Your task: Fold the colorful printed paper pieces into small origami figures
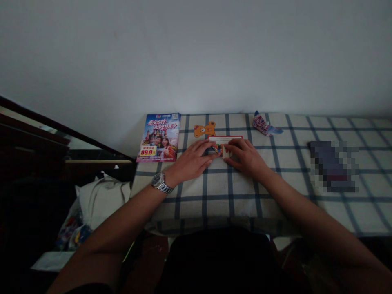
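Your left hand (191, 160) and right hand (246, 158) were both low on the checked cloth (226, 196), palms down, fingers partly curled and reaching toward each other. Between them sat a red-edged white card (226, 141), with a colourful printed piece (216, 149) at its near left, mostly under your left fingertips. Your right fingers (232, 147) lay on the card's near edge. Pinching or just pressing? You can't tell from this view, and the hands hid part of both items.

A metal-link wristwatch (159, 182) sat on your left wrist. Just beyond your left hand lay a glossy travel brochure (158, 137) with a yellow 89.9 price tag, and ahead of your fingers lay an orange bear cut-out (204, 129). Ahead of your right hand, near the far edge of the cloth, was a crumpled printed wrapper (263, 125). Well out past your right hand was a pixelated object (333, 166) — blurred, can't tell what it was. Below and outside your left arm lay a pale cloth bundle (102, 200), beside a printed plastic bag (73, 232).
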### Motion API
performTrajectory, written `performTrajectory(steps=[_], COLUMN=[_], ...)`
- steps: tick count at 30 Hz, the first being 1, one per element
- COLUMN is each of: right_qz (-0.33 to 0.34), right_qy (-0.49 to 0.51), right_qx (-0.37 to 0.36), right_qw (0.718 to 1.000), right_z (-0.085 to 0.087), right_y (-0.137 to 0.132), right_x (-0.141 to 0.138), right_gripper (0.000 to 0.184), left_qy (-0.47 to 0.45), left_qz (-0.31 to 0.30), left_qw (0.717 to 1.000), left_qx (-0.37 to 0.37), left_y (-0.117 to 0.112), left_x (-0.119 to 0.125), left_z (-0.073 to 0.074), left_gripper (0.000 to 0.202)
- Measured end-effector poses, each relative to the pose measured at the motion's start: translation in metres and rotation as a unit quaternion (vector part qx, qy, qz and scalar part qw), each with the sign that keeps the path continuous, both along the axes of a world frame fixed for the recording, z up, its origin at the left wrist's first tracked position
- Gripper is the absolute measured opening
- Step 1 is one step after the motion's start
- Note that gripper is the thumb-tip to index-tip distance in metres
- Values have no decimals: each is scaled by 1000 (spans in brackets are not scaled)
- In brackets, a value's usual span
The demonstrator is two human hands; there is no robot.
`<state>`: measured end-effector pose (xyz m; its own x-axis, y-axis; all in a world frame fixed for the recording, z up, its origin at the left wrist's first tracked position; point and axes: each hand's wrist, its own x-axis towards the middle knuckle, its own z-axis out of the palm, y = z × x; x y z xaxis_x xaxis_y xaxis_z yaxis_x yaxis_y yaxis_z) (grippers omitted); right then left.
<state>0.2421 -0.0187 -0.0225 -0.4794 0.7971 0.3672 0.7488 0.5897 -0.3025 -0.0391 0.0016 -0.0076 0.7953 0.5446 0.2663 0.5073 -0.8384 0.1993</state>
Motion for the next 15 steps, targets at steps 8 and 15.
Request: performTrajectory(steps=[8, 15], right_qz=[8, 7], right_qy=[8, 7], right_qx=[8, 6], right_qw=[1000, 1000], right_z=[-2, -2], right_y=[1, 0], right_x=[2, 2], right_gripper=[44, 44], left_qy=[12, -14], left_qz=[37, 69], left_qw=[999, 996], left_qx=[-29, -50], left_y=[7, 5], left_x=[-6, -2], left_z=[-2, -3], left_gripper=[45, 44])
